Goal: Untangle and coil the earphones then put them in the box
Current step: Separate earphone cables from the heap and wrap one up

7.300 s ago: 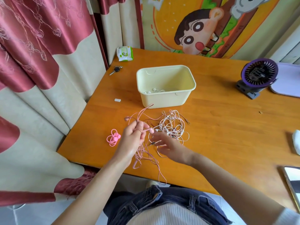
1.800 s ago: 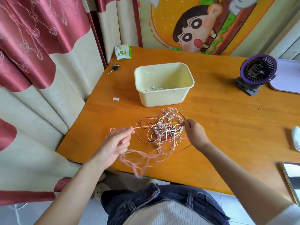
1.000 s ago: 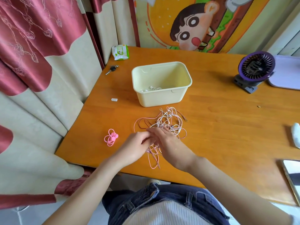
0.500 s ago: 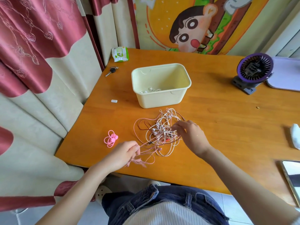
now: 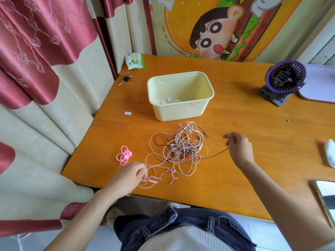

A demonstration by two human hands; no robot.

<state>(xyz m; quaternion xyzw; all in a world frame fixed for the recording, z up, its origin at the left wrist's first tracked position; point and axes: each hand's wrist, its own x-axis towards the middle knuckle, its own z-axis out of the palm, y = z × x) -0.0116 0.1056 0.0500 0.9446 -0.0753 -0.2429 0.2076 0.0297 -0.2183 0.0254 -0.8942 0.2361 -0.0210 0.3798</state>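
Lying in a loose knot on the wooden table, the tangle of earphones mixes white, pink and dark red cords just in front of the box, near it but not touching. One pink strand runs out of the knot to the right, where the right hand pinches it between thumb and fingertips, lifted slightly off the wood; a dark red cord loops under that hand, and whether the hand also holds it cannot be told. On the other side, pale pink cords trail toward the near edge of the table, where the left hand rests with its fingers curled and pinching them. Just beyond the left hand lies a coiled pink pair, apart from the knot. The cream box stands open and upright, with white earphones on its floor by the near wall. Farther out, a small white piece lies left of the box, a key and a green and white packet sit near the far left corner, a purple fan stands at the right beside a lilac tray, and a phone lies at the right edge. A red and cream curtain hangs at the left.
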